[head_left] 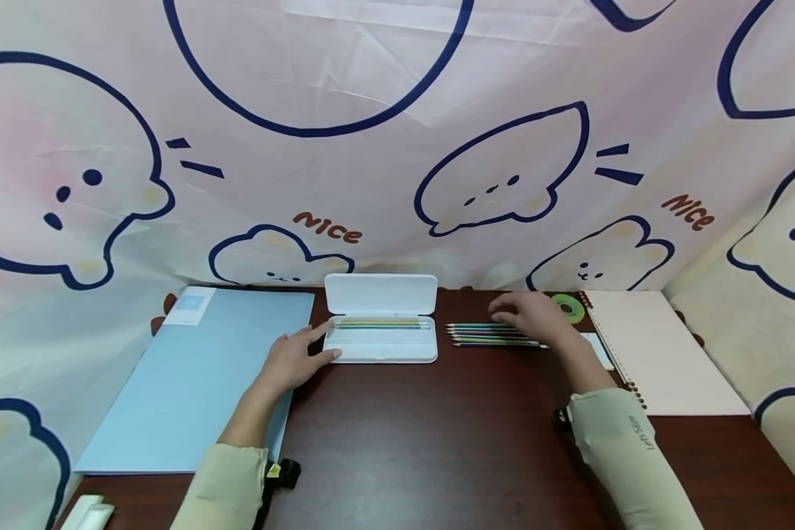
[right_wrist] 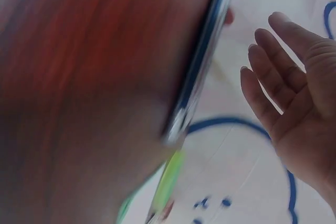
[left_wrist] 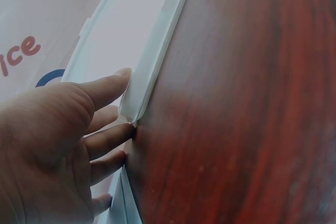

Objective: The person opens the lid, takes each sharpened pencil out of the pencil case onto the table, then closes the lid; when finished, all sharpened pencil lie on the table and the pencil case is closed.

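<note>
A white pencil case [head_left: 380, 347] lies with its lid [head_left: 380, 296] raised, and a few pencils [head_left: 384, 324] rest along the back of its tray. My left hand [head_left: 294, 359] touches the case's left side, its fingers extended; in the left wrist view the thumb lies against the case's end. To the right, several pencils [head_left: 480, 337] lie side by side on the table. Over their right part hovers my right hand [head_left: 531, 315], fingers slightly bent; the right wrist view shows nothing in it, apart from the blurred pencils [right_wrist: 202, 51].
A large light blue folder [head_left: 192, 390] lies on the left. A spiral sketchbook [head_left: 662, 353] is on the right, with a green tape roll [head_left: 568, 308] and a small white item [head_left: 598, 350] beside it. White objects [head_left: 89, 513] sit at the near left edge. Printed cloth stands behind.
</note>
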A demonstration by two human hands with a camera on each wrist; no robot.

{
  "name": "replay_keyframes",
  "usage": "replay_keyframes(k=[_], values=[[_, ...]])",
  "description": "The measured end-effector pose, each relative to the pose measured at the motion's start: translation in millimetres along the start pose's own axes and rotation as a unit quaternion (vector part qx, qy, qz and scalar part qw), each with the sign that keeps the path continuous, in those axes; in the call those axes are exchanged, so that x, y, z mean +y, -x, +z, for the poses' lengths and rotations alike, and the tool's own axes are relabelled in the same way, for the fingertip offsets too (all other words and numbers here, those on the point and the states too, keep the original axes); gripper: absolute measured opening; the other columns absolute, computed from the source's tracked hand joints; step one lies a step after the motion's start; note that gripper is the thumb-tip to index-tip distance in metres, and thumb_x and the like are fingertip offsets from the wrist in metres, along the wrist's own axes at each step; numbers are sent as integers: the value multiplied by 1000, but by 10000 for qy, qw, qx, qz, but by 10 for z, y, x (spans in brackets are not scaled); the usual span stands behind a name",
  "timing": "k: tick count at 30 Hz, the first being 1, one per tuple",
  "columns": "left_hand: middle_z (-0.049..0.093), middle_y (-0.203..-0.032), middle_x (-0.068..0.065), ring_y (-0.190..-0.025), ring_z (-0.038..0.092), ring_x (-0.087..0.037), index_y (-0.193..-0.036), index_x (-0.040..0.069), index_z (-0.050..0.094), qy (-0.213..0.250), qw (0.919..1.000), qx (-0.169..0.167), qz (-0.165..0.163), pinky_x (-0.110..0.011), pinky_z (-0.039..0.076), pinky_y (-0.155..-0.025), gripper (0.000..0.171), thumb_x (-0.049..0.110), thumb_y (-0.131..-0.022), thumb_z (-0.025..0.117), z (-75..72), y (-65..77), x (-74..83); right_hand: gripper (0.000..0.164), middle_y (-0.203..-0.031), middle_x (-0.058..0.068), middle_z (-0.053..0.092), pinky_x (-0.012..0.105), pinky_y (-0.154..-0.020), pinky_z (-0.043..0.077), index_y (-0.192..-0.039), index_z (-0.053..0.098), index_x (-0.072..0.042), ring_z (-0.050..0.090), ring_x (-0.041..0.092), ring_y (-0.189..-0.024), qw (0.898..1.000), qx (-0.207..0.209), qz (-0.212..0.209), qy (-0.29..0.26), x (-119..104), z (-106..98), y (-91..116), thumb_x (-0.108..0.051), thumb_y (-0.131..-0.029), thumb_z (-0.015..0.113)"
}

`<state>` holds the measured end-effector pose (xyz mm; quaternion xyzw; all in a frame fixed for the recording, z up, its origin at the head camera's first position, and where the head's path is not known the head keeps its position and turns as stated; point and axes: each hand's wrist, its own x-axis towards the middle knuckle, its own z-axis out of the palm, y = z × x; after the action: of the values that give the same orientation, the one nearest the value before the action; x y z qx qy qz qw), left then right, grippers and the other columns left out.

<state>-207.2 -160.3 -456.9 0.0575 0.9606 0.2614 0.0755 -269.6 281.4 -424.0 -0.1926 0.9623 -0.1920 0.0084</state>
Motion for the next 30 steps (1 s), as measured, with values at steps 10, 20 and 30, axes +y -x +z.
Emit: replay_keyframes(k=[10, 20, 30], values=[[46, -153, -28, -145, 40, -46, -158, 19, 37, -12, 10000, 12, 41, -67, 17, -122, 68, 41, -99, 63, -5, 11, 6, 20, -113, -3, 76, 46, -95, 55, -113, 78, -22, 68, 20, -104, 9993, -234, -275, -129, -573, 195, -283, -30, -98, 68], [46, -153, -27, -145, 39, -46, -158, 20, 37, 40, 10000, 32, 9, -67, 17, -122, 68, 42, -99, 63, 2, 19, -16, 25, -121, -5, 75, 37, -81, 56, -121, 77, -26, 68, 13, -91, 9967, -524, -604, 166, -967, 422, -451, -29, -98, 68], [46, -154, -27, -146, 39, -46, -158, 19, 37, 72, 10000, 23, -27, -67, 16, -123, 68, 42, -99, 64, 2, 9, -12, 23, -121, -6, 75, 40, -88, 57, -119, 78, -25, 70, 16, -103, 9961, -667, -488, 301, -1057, 519, -511, -26, -98, 68]])
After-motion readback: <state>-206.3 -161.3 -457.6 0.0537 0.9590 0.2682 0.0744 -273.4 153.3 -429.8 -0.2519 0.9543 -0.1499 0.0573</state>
